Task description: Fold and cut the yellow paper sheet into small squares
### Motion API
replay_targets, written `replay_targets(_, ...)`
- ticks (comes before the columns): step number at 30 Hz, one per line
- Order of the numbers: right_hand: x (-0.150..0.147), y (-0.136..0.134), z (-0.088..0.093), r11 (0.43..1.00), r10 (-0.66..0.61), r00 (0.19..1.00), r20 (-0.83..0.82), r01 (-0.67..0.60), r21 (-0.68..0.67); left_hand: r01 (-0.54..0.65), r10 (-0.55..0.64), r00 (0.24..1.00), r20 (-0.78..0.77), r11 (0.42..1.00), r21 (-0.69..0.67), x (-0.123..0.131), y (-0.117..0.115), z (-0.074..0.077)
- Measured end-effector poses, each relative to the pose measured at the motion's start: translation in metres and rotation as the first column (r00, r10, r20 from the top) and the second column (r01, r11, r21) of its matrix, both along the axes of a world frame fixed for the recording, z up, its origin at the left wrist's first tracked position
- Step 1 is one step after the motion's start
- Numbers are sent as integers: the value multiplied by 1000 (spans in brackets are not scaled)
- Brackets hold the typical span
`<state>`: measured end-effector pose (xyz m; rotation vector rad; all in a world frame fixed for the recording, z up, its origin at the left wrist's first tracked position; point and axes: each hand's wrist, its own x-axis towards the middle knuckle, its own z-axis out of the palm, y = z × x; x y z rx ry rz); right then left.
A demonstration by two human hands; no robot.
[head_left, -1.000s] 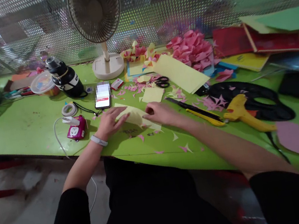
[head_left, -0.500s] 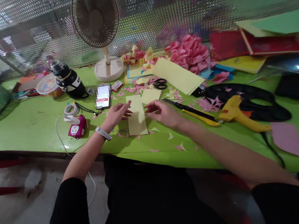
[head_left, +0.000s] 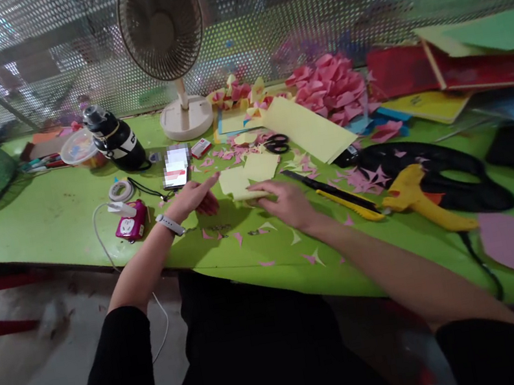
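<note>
A pale yellow paper strip (head_left: 234,184) lies in front of me, its near part lifted and folded up over the far part. The lifted edge is pinched by my right hand (head_left: 287,204), with the thumb on top and the other fingers underneath. My left hand (head_left: 196,198) is just left of the strip, one finger stretched towards its far left corner, and holds nothing. Touching the strip's right side is a square yellow paper piece (head_left: 261,165). Small pink and yellow paper scraps (head_left: 239,237) are scattered around both hands.
Right of my hands lie a yellow box cutter (head_left: 350,203), a yellow glue gun (head_left: 407,190) and black scissors (head_left: 277,144). Behind are a fan (head_left: 183,119), a phone (head_left: 177,166) and heaped pink paper (head_left: 331,88). A black bottle (head_left: 117,140) and purple power adapter (head_left: 131,223) stand left.
My right hand has taken hold of the strip's near end and folded it up, away from me. My left hand has shifted slightly left, off the strip.
</note>
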<state>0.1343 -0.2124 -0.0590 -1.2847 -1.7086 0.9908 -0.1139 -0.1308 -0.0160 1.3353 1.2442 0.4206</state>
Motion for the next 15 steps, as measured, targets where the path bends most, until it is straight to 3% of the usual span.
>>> replay_targets(3, 0, -4, 16, 1000, -2, 998, -57, 3, 16, 83, -42, 980, 192, 975, -207, 11, -5, -9)
replay_targets(8, -3, -9, 21, 992, 93, 996, 0, -93, 88, -114, 163, 885, 435, 984, -138, 33, -8, -28)
replay_targets(12, -1, -9, 16, 989, -36, 999, -18, 38, 140, -145, 180, 812, 556, 984, -106, 35, -13, -38)
replay_targets(15, -1, -8, 13, 978, -159, 985, -62, 166, 124, -141, 148, 822, 550, 988, -56, 33, -18, -46)
